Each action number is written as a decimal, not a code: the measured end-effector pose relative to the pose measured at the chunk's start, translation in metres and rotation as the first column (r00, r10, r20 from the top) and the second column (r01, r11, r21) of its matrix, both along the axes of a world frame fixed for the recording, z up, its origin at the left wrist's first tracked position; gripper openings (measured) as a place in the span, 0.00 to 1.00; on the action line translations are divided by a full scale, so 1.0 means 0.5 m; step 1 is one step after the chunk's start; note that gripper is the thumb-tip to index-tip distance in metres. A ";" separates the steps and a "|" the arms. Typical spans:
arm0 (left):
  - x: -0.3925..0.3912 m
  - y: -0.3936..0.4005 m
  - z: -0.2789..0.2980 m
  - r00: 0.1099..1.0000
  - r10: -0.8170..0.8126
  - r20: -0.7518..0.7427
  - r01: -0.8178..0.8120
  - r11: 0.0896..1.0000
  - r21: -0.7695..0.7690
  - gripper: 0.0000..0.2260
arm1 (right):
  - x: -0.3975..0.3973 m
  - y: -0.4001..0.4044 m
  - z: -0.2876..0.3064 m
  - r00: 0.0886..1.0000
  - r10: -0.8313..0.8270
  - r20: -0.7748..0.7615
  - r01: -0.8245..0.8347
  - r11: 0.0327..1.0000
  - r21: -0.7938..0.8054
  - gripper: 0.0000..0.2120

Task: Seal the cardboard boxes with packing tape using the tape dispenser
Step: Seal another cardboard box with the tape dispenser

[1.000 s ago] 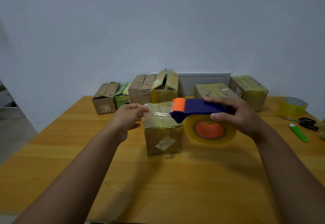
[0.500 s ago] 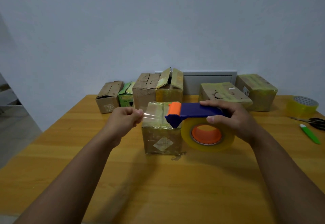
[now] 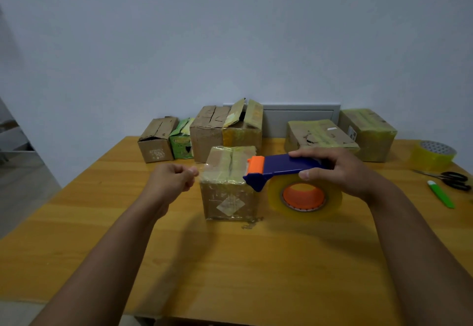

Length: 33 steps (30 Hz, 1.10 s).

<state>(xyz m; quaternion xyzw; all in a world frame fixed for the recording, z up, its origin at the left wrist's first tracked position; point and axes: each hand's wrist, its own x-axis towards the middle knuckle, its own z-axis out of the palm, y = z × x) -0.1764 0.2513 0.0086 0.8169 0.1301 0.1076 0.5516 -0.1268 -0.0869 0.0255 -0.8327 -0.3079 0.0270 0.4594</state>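
A small cardboard box [image 3: 229, 197] stands in the middle of the wooden table [image 3: 230, 261], its top covered in yellowish tape. My right hand [image 3: 340, 172] grips the blue and orange tape dispenser [image 3: 281, 169] just right of the box, its clear tape roll [image 3: 304, 195] hanging below. My left hand [image 3: 171, 181] pinches the free end of the tape strip [image 3: 220, 169], which stretches from the dispenser's mouth across the box top to the box's left side.
Several cardboard boxes [image 3: 204, 136] line the back of the table, some open, and two taped ones [image 3: 366, 133] stand at the back right. A spare tape roll [image 3: 432, 155], black scissors [image 3: 453, 180] and a green cutter [image 3: 440, 194] lie at the right edge.
My left hand has drawn the tape end further left, past the box's left edge. The dispenser has shifted slightly right, so the strip is longer.
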 end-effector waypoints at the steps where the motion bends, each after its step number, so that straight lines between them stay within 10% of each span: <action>1: -0.001 -0.002 -0.003 1.000 0.006 0.003 -0.006 1.000 -0.008 0.11 | 0.002 -0.001 0.000 1.000 0.000 -0.004 0.000 1.000 0.004 0.21; 33: 0.004 -0.026 -0.048 0.989 0.138 0.054 -0.139 0.990 0.016 0.09 | 0.009 0.012 -0.007 0.996 -0.090 0.018 0.090 0.996 0.011 0.20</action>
